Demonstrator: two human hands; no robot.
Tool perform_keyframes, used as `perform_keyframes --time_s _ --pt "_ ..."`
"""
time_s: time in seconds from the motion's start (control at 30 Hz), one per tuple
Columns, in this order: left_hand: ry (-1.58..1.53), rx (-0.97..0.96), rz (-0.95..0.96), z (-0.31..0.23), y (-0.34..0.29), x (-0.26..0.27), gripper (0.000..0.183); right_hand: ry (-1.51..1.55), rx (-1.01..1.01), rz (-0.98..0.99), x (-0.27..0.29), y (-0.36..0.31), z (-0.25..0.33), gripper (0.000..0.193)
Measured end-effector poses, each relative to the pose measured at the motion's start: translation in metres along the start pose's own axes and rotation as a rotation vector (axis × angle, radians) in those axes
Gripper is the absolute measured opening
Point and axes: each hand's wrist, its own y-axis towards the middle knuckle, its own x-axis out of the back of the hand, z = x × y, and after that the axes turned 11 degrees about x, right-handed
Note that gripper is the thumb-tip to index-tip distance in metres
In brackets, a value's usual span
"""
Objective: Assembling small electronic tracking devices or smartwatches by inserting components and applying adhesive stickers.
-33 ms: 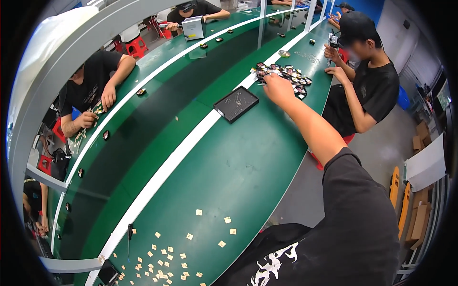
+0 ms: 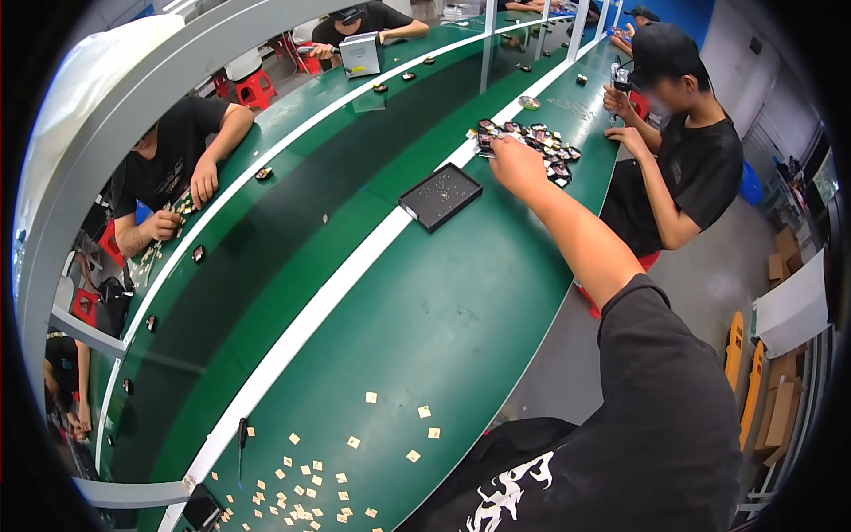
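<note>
My right hand (image 2: 519, 167) reaches out at the end of my stretched arm to the near left edge of a pile of small black parts (image 2: 557, 152) with pale and reddish faces. Its fingers are bent together at a small black part (image 2: 485, 140); the back of the hand hides much of the grip. Just left of the hand, a shallow black tray (image 2: 441, 197) with tiny bits inside lies against the white strip of the green table. My left hand is out of view.
Pale square pieces (image 2: 301, 490) lie scattered on the near table, beside a thin screwdriver (image 2: 241, 434). A dark conveyor belt (image 2: 292, 222) runs along the left. A co-worker (image 2: 678, 142) sits beyond the pile, others across the belt. A small round dish (image 2: 529, 103) stands behind the pile.
My right hand stays at the pile's edge, almost unmoved. A small pale scrap on the belt has shifted slightly toward the near left.
</note>
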Motion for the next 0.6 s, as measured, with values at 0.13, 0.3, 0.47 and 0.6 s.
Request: perform_keyframes --time_s 0.13,0.3,0.47,0.6 --pt "-0.013 0.167 0.004 -0.07 -0.019 0.054 0.052 -0.016 0.017 0.0 -0.007 0.025 -0.014 0.022" --pt "-0.198 0.162 -0.064 -0.055 -0.023 0.043 0.055 -0.062 0.077 0.125 -0.014 0.044 -0.006 0.016" --pt "-0.244 0.214 -0.066 -0.156 -0.065 0.132 0.056 -0.109 0.081 0.141 -0.019 0.049 -0.016 0.017" --pt "-0.274 0.281 0.034 -0.176 -0.07 0.137 0.054 -0.14 0.125 0.188 -0.014 0.051 -0.018 0.016"
